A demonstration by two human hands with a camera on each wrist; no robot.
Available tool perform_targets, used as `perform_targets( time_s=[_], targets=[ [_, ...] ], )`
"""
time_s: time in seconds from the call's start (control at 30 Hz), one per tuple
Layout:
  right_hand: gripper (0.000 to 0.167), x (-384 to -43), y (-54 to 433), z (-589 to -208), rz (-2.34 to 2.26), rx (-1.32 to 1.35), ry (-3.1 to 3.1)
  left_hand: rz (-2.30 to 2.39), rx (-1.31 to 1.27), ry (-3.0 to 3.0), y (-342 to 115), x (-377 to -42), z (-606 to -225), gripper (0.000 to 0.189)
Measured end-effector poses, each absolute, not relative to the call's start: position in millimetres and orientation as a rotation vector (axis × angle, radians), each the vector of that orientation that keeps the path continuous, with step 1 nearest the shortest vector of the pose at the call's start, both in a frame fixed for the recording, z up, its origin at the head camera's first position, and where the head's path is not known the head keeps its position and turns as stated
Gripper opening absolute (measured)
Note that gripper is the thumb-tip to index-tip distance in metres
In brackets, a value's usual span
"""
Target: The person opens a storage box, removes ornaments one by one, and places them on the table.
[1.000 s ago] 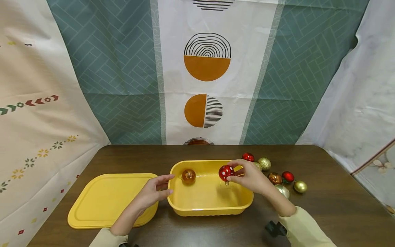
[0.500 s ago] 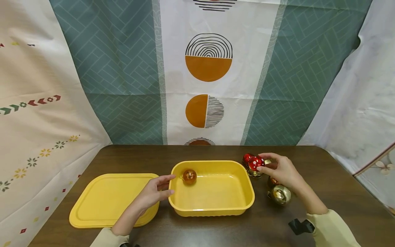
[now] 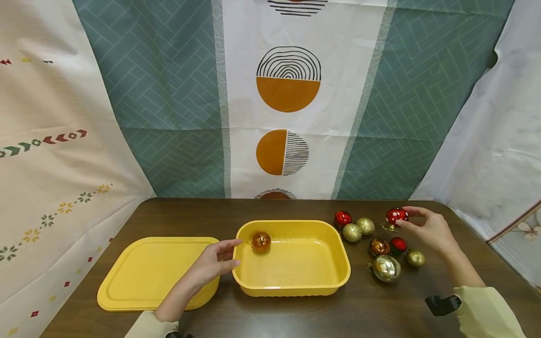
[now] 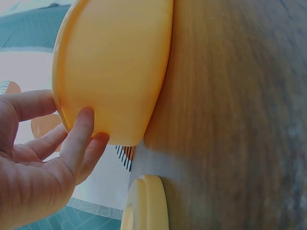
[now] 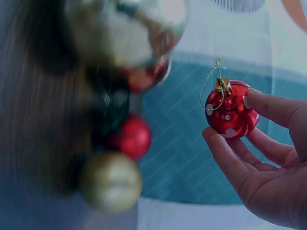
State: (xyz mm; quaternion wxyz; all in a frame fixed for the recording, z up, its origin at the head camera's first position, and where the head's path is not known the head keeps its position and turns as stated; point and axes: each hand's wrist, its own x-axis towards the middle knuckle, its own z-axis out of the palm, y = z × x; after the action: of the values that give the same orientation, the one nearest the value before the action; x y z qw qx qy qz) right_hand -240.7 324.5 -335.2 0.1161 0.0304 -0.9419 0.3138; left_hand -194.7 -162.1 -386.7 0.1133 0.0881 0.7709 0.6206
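Observation:
My right hand [image 3: 428,230] pinches a red bauble with white dots [image 3: 396,216] above the far right of the brown table [image 3: 296,314]; the right wrist view shows the bauble [image 5: 231,109] between thumb and fingertips, its gold cap and thread on top. My left hand [image 3: 211,263] grips the left rim of a yellow tub [image 3: 291,284], thumb on the rim and fingers against the outer wall [image 4: 115,72]. One amber bauble [image 3: 261,241] lies inside the tub at its far left.
Several baubles lie right of the tub: red [image 3: 342,218], two glittery gold [image 3: 352,232], amber [image 3: 379,247], small red [image 3: 398,244], small gold [image 3: 416,257], large shiny gold [image 3: 386,268]. A yellow lid [image 3: 148,272] lies flat left of the tub. Patterned cloth hangs behind.
My right hand has carried the dotted red bauble from over the tub rightwards, past the tub's edge, to the far right of the table. The left hand has stayed on the rim.

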Motion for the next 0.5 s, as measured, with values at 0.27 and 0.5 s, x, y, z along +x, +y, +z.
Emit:
perform_targets(
  time_s=[0.27,0.5],
  targets=[
    [0.055,-249.3,352.8,-345.7,0.896,0.017,-2.817,1.82,0.273,2.265,-161.3,-194.6,-387.0,0.052],
    [0.057,-256.4,366.5,-354.0,0.946,0.02,-2.894,1.815,0.263,2.258,-161.8,-194.8,-386.6,0.053]
  ],
)
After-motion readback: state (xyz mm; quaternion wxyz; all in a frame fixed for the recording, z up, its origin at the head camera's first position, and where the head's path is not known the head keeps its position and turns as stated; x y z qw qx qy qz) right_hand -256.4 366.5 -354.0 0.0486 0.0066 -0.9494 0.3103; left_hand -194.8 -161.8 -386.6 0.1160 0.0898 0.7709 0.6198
